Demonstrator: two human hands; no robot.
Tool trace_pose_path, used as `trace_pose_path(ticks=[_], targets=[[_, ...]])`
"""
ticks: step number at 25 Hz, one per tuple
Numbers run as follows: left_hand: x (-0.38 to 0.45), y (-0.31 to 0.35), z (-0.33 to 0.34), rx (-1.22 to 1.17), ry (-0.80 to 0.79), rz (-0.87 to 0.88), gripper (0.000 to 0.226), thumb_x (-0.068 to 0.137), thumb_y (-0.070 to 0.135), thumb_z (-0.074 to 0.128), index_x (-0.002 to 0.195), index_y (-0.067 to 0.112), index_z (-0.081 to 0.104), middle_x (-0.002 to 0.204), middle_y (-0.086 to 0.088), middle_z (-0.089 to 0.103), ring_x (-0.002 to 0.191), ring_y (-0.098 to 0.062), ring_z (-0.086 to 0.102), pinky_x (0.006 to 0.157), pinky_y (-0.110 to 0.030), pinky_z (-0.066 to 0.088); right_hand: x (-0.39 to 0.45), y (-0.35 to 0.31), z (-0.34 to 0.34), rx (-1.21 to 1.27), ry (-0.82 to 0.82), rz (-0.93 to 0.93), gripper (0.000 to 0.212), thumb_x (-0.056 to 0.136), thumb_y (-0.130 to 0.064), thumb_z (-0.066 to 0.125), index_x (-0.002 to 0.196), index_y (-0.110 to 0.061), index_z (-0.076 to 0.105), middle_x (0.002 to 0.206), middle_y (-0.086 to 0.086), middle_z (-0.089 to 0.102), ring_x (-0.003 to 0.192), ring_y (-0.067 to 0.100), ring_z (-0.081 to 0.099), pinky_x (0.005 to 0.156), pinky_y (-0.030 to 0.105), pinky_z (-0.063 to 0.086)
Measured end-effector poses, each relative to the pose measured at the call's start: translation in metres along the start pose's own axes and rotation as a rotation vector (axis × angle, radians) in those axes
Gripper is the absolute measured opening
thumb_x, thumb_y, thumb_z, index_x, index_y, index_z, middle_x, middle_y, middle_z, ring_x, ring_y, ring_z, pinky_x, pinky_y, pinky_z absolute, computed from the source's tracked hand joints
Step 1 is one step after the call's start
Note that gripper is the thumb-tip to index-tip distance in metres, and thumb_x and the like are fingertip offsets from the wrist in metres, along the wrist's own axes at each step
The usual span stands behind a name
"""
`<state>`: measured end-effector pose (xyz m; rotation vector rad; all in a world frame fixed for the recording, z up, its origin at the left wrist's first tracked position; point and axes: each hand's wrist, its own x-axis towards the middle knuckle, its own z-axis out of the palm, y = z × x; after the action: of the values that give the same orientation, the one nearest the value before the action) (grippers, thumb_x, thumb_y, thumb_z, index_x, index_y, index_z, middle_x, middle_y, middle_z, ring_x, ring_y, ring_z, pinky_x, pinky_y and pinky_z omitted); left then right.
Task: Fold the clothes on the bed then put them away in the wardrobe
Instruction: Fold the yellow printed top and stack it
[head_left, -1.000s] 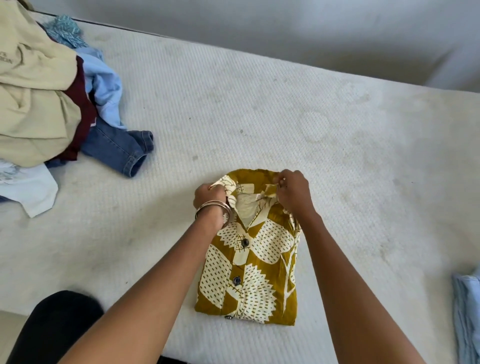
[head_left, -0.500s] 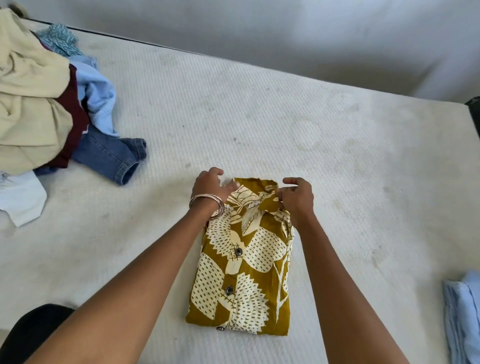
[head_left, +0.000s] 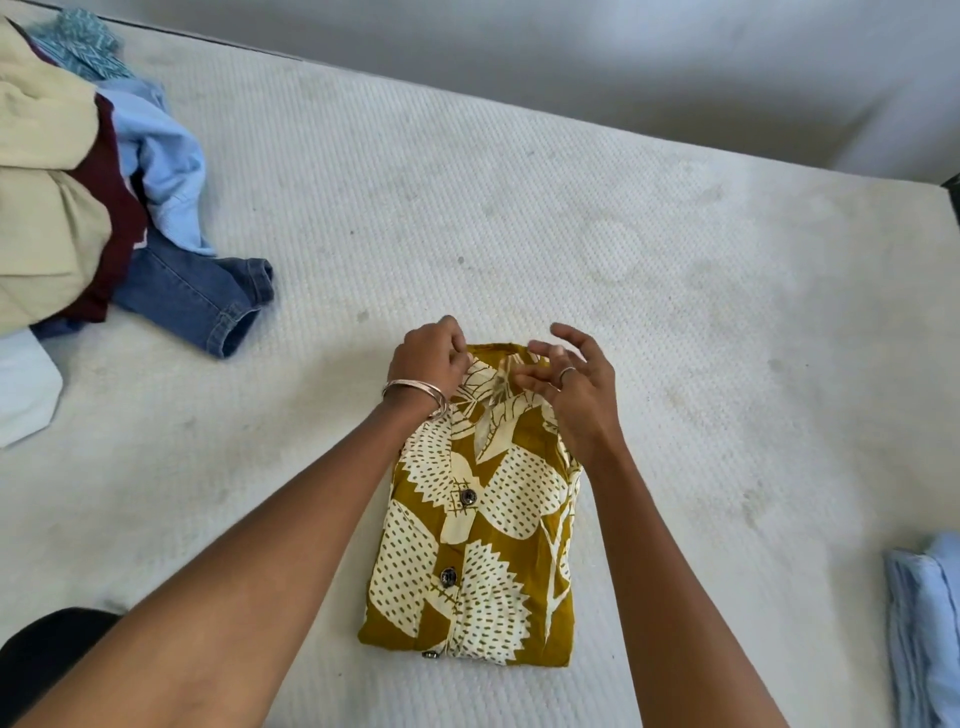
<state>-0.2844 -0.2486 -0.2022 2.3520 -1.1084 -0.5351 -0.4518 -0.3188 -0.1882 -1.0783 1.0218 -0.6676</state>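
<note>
Head view, the only one we get. White quilted mattress (head_left: 597, 223) fills most of the frame, faint grey stains on it; a plain pale wall (head_left: 571, 57) runs along the far edge. A dark corner of something shows at the right edge, too little to name.

Folded mustard shirt (head_left: 478, 525) with cream leaf print lies flat on the mattress, centre of frame, just in front of us. Its long axis runs near to far, slightly tilted; collar end points away toward the wall, hem end toward us. Button strip faces up, three dark buttons visible, the lowest half off the hem.

Left hand (head_left: 428, 356) sits at the left of the collar, fingers curled onto the fabric edge; we cannot tell if it truly pinches it, the fingertips are hidden behind the knuckles. Bangles (head_left: 418, 392) on that wrist. Right hand (head_left: 569, 387) hovers over the right of the collar, fingers spread and loosely bent, thumb and forefinger tips at the cloth, nothing gripped that we see; a ring on one finger.

Unfolded pile (head_left: 78, 208) top left, cut off by the frame: beige, maroon, light blue, denim, a teal print, a white piece. Light blue cloth (head_left: 930, 623) at the right edge, cut off. A dark shape (head_left: 47, 654) bottom left, unclear.
</note>
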Motion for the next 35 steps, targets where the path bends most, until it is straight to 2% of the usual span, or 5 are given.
trace_pose_path(ticks=[5, 9, 16, 23, 35], targets=[[-0.033, -0.010, 0.000, -0.413, 0.142, -0.123, 0.015, 0.096, 0.014, 0.054, 0.097, 0.010, 0.068, 0.085, -0.006, 0.071, 0.074, -0.021, 0.068, 0.071, -0.035, 0.058, -0.023, 0.016, 0.013, -0.379, 0.138, -0.063, 0.030, 0.096, 0.005, 0.046, 0.109, -0.012, 0.066, 0.105, 0.001, 0.069, 0.097, 0.014, 0.068, 0.091, 0.036, 0.057], [-0.083, -0.026, 0.003, -0.207, 0.296, -0.217, 0.029, 0.085, 0.026, 0.070, 0.109, 0.011, 0.065, 0.107, -0.014, 0.062, 0.102, -0.033, 0.055, 0.087, -0.039, 0.043, -0.060, 0.025, 0.002, -0.704, 0.349, -0.060, 0.035, 0.095, -0.018, 0.060, 0.129, -0.022, 0.055, 0.138, 0.004, 0.049, 0.129, 0.022, 0.039, 0.104, 0.045, 0.033], [-0.182, -0.032, 0.023, -0.190, -0.134, -0.543, 0.068, 0.089, 0.046, 0.060, 0.140, 0.008, 0.035, 0.134, -0.021, 0.050, 0.119, -0.040, 0.050, 0.094, -0.044, 0.043, -0.153, 0.069, -0.014, -0.882, 0.247, 0.288, 0.058, 0.093, -0.050, 0.057, 0.134, -0.010, 0.043, 0.132, 0.013, 0.053, 0.124, 0.036, 0.049, 0.105, 0.053, 0.030], [-0.214, -0.028, -0.024, -0.926, -0.277, -0.739, 0.028, 0.091, 0.012, 0.061, 0.118, 0.007, 0.061, 0.101, -0.009, 0.068, 0.077, -0.020, 0.065, 0.060, -0.026, 0.048, -0.178, 0.046, -0.041, -0.195, -0.008, 0.479, 0.042, 0.095, -0.031, 0.062, 0.133, -0.018, 0.051, 0.121, 0.008, 0.067, 0.103, 0.028, 0.068, 0.090, 0.047, 0.056], [-0.238, 0.150, 0.005, -1.164, -0.594, -0.313, 0.080, 0.059, 0.029, 0.084, 0.132, 0.027, 0.050, 0.124, -0.016, 0.063, 0.105, -0.040, 0.065, 0.089, -0.063, 0.049, -0.244, -0.072, -0.191, 0.003, 0.051, 0.162, 0.036, 0.095, -0.012, 0.061, 0.129, -0.021, 0.056, 0.111, 0.010, 0.072, 0.097, 0.030, 0.071, 0.077, 0.040, 0.059]])
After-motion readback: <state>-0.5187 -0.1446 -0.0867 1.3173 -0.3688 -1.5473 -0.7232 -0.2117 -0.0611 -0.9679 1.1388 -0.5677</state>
